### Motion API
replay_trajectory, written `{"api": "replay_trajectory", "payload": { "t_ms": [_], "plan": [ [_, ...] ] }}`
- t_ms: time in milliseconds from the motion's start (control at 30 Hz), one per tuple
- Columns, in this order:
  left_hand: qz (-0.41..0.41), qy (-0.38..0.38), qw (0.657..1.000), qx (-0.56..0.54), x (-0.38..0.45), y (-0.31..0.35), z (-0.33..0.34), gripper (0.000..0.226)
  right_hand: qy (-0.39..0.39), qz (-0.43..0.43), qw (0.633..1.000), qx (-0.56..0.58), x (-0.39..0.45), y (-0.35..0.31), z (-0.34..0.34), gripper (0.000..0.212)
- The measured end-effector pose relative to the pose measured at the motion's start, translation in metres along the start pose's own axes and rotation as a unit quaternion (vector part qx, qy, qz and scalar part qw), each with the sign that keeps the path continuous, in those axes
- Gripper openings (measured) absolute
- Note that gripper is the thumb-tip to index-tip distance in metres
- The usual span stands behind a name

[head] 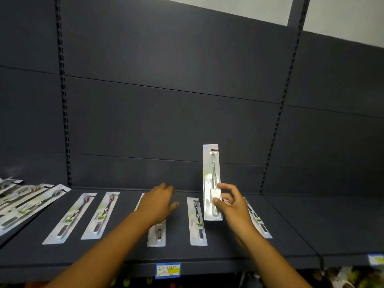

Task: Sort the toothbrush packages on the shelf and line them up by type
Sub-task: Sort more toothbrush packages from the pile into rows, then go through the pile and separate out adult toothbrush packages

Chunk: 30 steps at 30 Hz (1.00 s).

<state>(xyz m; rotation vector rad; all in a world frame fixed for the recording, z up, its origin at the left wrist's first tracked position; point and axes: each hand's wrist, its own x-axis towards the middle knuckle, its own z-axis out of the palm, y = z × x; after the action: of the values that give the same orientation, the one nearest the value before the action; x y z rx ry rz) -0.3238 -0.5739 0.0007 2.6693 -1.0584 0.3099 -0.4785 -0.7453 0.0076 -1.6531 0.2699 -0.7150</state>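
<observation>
Several toothbrush packages lie flat in a row on the dark shelf. Two with purple brushes lie at the left. My left hand rests palm down on a third package, covering its upper part. A dark-brush package lies right of it. My right hand holds a clear-green toothbrush package upright above the shelf, pinched near its lower end. Another package lies partly hidden under my right wrist.
A loose pile of more packages lies on the neighbouring shelf at far left. A blue and yellow price tag sits on the shelf's front edge, another tag at right. The dark back panel rises behind. The right shelf section holds nothing.
</observation>
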Motion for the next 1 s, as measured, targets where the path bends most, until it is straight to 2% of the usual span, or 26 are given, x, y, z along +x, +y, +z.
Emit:
{"api": "replay_trajectory", "payload": {
  "t_ms": [233, 467, 733, 1000],
  "plan": [
    [-0.009, -0.027, 0.997, 0.076, 0.018, 0.04, -0.008, 0.061, 0.017, 0.037, 0.999, 0.006, 0.01, 0.009, -0.035, 0.036],
    [-0.025, -0.034, 0.995, 0.092, 0.036, 0.099, 0.001, 0.062, 0.023, 0.052, 0.998, 0.009, 0.026, 0.019, -0.113, 0.033],
    [-0.046, -0.043, 0.997, 0.052, 0.058, 0.199, 0.031, 0.06, 0.019, 0.068, 0.997, -0.033, 0.05, 0.052, -0.22, 0.031],
    [-0.058, -0.027, 0.998, 0.015, 0.056, 0.259, 0.054, 0.052, -0.004, 0.111, 0.993, -0.041, 0.064, 0.094, -0.266, 0.027]
  ]
}}
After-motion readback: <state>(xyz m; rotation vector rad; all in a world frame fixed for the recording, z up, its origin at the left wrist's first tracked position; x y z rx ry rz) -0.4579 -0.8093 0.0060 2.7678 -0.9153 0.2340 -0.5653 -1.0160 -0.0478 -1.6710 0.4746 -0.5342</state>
